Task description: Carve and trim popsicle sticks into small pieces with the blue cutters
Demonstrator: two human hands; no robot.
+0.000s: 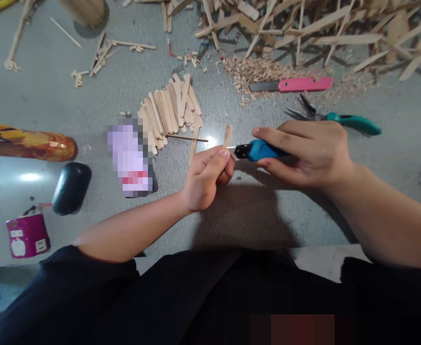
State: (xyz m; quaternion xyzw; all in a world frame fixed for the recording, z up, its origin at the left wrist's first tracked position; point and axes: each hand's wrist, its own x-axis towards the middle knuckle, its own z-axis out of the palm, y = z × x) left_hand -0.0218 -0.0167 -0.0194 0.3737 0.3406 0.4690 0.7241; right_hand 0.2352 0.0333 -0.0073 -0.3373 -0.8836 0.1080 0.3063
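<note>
Pinched between the thumb and fingers of my left hand (208,173) is a popsicle stick (228,136), its rounded end pointing up and away from me. My right hand (307,151) is closed around a blue and black utility knife (263,150). The knife's blade reaches left to the stick, right by my left fingertips; whether it cuts into the wood I cannot tell. Just beyond my left hand lies a row of popsicle sticks (165,110), with a thin dark rod (187,137) at its near side. Pliers with teal handles (354,121) rest behind my right hand.
A pink-handled knife (306,84) lies beside wood shavings (253,72). Crossed sticks (321,38) pile up at the back right. On the left are a phone with blurred screen (131,158), a dark oval case (71,188), a purple adapter (29,235) and an orange-brown cylinder (30,142).
</note>
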